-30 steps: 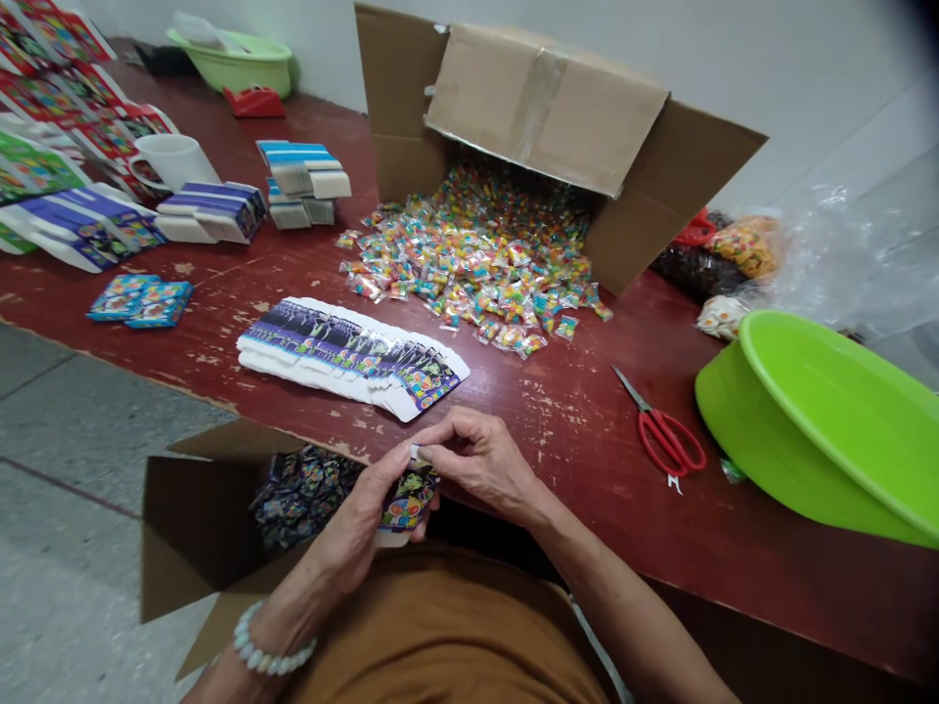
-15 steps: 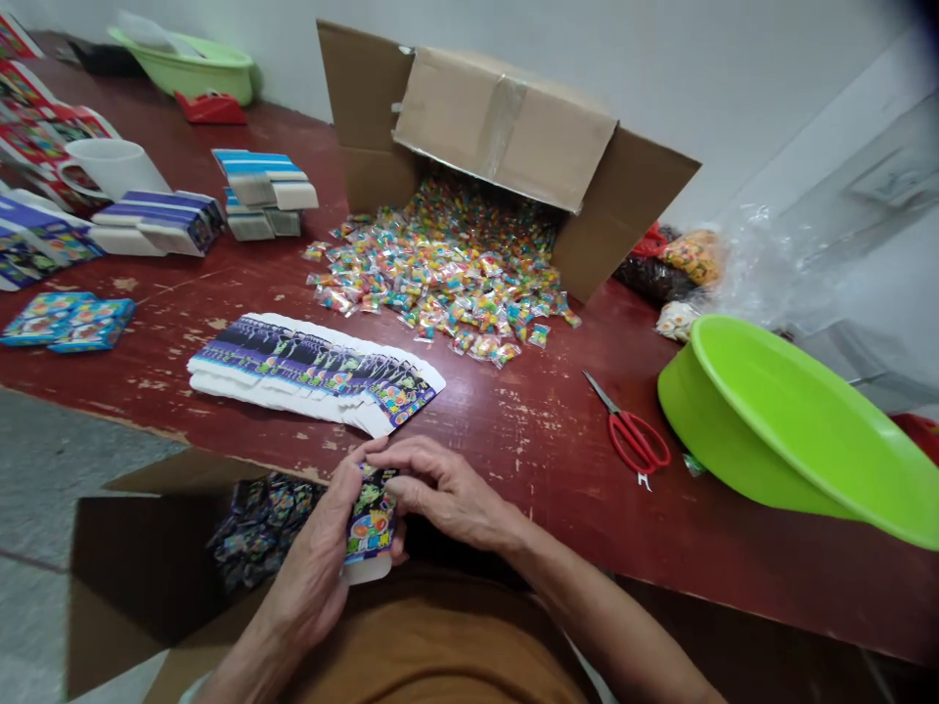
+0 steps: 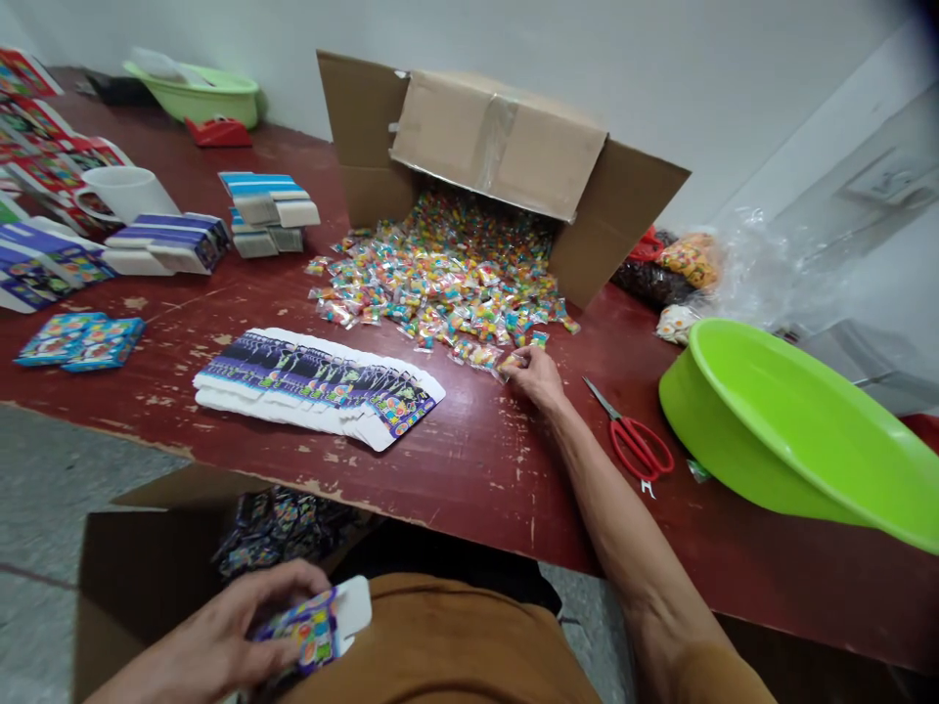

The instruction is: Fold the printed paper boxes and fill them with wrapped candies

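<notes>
My left hand (image 3: 245, 626) grips a small printed candy box (image 3: 315, 631) low by my body; its white end flap stands open toward the right. Out on the table, my right hand (image 3: 534, 376) pinches a small candy packet (image 3: 512, 364) at the near edge of the pile of wrapped candies (image 3: 455, 288). That heap spills from a tipped cardboard carton (image 3: 506, 147). Left of my right hand lies a fanned row of flattened purple and black candy boxes (image 3: 315, 381).
Red-handled scissors (image 3: 635, 440) and a large green basin (image 3: 792, 430) are on the right. At the left are a white mug (image 3: 132, 194), stacked boxes (image 3: 268, 210) and blue packs (image 3: 80, 340). Below the table edge, an open carton (image 3: 139, 587) holds dark packs (image 3: 283, 528).
My right hand has left the box and reached forward to the candy pile. My left hand has moved down and left with the box, tilting its open flap to the right.
</notes>
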Motion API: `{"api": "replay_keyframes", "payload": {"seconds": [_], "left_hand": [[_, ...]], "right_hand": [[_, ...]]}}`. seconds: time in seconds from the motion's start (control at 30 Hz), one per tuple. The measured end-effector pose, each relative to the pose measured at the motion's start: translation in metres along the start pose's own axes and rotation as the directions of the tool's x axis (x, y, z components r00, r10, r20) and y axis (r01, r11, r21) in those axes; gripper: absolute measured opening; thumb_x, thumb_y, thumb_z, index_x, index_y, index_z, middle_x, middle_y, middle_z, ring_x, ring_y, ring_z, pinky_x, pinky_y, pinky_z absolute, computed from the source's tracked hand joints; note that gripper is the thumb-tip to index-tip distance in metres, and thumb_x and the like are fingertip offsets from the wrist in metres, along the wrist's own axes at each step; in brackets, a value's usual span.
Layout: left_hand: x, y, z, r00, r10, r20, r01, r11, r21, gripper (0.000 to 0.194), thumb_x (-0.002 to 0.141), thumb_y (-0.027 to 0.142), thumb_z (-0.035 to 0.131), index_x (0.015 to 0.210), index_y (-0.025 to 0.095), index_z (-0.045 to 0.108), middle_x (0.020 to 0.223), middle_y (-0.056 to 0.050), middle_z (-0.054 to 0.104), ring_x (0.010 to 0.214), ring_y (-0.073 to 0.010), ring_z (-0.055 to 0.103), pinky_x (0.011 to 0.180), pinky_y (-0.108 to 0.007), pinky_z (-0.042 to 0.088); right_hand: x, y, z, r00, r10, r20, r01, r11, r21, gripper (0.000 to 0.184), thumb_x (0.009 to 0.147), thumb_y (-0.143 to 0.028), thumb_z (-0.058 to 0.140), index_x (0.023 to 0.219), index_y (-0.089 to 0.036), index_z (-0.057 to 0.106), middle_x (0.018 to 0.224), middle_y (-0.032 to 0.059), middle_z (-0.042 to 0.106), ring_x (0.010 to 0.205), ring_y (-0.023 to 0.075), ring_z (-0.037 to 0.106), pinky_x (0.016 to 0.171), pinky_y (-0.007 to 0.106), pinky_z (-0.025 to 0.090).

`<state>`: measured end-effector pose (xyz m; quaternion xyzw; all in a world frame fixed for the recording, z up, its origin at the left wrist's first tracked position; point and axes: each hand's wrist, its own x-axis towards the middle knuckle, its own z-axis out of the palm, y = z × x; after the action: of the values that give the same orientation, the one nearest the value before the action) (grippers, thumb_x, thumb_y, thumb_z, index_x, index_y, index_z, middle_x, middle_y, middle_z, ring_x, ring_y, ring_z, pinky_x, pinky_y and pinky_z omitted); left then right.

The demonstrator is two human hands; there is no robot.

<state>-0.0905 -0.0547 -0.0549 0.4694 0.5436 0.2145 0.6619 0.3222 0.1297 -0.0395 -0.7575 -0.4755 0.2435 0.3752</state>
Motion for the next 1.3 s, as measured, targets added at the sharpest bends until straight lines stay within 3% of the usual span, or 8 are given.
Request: {"api": "replay_keyframes", "payload": {"seconds": [0.17,0.33,0.63,0.77,0.9,1.07,1.13,1.3], "left_hand": [[0.001,0.014,0.01,0.987,-0.055,-0.152,0.043,0.996,-0.081,0.04,0.062,0.044,0.087,0.096,0.028,0.075,0.084,-0.003,0.075,0.078,-0.025,0.067,0.069,-0.029,0.055],[0.016,0.057,0.054,0.995,0.098,0.011,-0.092,0.966,-0.243,0.038,0.081,0.038,0.074,0.112,0.023,0.058,0.084,-0.003,0.072,0.068,-0.0189,0.068,0.066,-0.028,0.052],[0.016,0.08,0.083,0.977,0.198,-0.073,-0.211,0.909,-0.359,0.029,0.076,0.025,0.069,0.103,0.022,0.059,0.074,0.002,0.065,0.057,-0.0134,0.059,0.054,-0.024,0.048],[0.021,0.083,0.081,0.998,0.049,-0.05,-0.069,0.829,-0.556,0.042,0.08,0.054,0.065,0.097,0.016,0.064,0.069,-0.004,0.07,0.051,-0.0166,0.061,0.05,-0.027,0.051],[0.024,0.08,0.082,0.996,0.054,-0.074,-0.085,0.846,-0.526,0.046,0.077,0.058,0.069,0.092,0.015,0.065,0.066,-0.005,0.07,0.05,-0.0157,0.061,0.047,-0.025,0.052],[0.025,0.074,0.085,0.982,0.151,-0.116,-0.188,0.868,-0.459,0.035,0.081,0.049,0.073,0.096,0.022,0.056,0.065,0.001,0.068,0.05,-0.0146,0.062,0.043,-0.021,0.05],[0.025,0.075,0.084,0.995,0.082,-0.048,-0.095,0.826,-0.555,0.034,0.087,0.053,0.063,0.101,0.024,0.052,0.065,0.0,0.069,0.047,-0.0159,0.063,0.042,-0.023,0.049],[0.027,0.075,0.079,0.995,0.049,0.082,0.017,0.752,-0.659,0.043,0.098,0.059,0.037,0.114,0.021,0.05,0.066,-0.004,0.069,0.045,-0.0177,0.064,0.042,-0.025,0.051]], "right_hand": [[-0.061,-0.017,-0.009,0.997,-0.034,0.072,0.014,0.964,0.264,0.037,0.076,-0.044,0.067,0.1,-0.017,0.059,0.089,0.0058,0.072,0.073,0.0167,0.067,0.068,0.03,0.053],[-0.151,-0.053,0.014,0.902,-0.245,0.355,-0.049,0.76,0.648,0.034,0.074,-0.039,0.078,0.097,-0.021,0.062,0.088,0.0027,0.072,0.075,0.0152,0.068,0.072,0.03,0.054],[-0.198,-0.063,0.04,0.774,-0.505,0.383,0.268,0.808,0.525,0.013,0.088,-0.036,0.068,0.084,-0.024,0.072,0.092,0.0043,0.066,0.093,0.0196,0.061,0.087,0.036,0.05],[-0.197,-0.062,0.039,0.811,-0.319,0.491,-0.082,0.768,0.635,0.027,0.087,-0.049,0.067,0.099,-0.025,0.069,0.098,0.0038,0.062,0.085,0.0172,0.062,0.075,0.031,0.054],[-0.193,-0.059,0.044,0.629,-0.288,0.722,-0.377,0.699,0.608,0.049,0.075,-0.051,0.079,0.113,-0.024,0.062,0.084,-0.0006,0.064,0.062,0.0115,0.059,0.062,0.026,0.052],[-0.192,-0.054,0.047,0.757,-0.505,0.413,0.159,0.757,0.634,0.021,0.084,-0.044,0.073,0.086,-0.023,0.075,0.094,0.0053,0.068,0.08,0.0168,0.065,0.074,0.031,0.055],[-0.193,-0.053,0.045,0.713,-0.616,0.336,0.364,0.734,0.573,0.017,0.09,-0.038,0.067,0.088,-0.025,0.077,0.094,0.0068,0.072,0.089,0.0196,0.067,0.083,0.034,0.054],[-0.196,-0.059,0.041,0.706,-0.541,0.457,0.262,0.799,0.541,0.015,0.089,-0.033,0.066,0.085,-0.021,0.075,0.084,0.0052,0.073,0.073,0.0164,0.069,0.071,0.03,0.053]]}}
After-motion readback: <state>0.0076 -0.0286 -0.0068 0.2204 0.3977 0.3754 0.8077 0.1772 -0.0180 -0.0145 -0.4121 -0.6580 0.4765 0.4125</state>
